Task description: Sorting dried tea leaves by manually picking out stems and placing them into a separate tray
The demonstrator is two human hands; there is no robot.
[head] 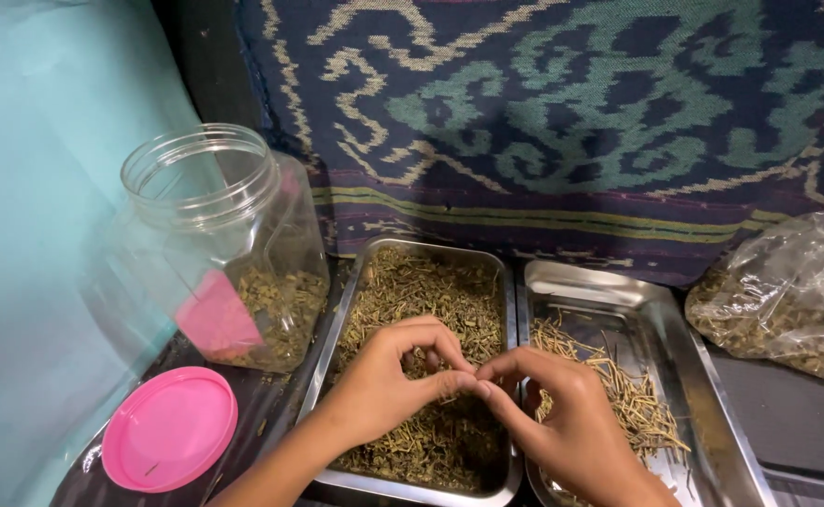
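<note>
My left hand (389,380) hovers over a steel tray (334,321) filled with dried, chopped greenish herbs (421,291). My right hand (572,418) meets it fingertip to fingertip above the rim between that tray and a second steel tray (661,314). Both hands pinch together at a small piece of dried herb; the piece itself is barely visible between the fingers. The second tray holds a loose pile of thin, pale dried stems (618,385).
A clear plastic jar (220,239), open and partly filled with dried herbs, stands at the left. Its pink lid (168,427) lies in front of it. A plastic bag of dried herbs (787,300) sits at the right. A patterned woven cloth (572,113) hangs behind.
</note>
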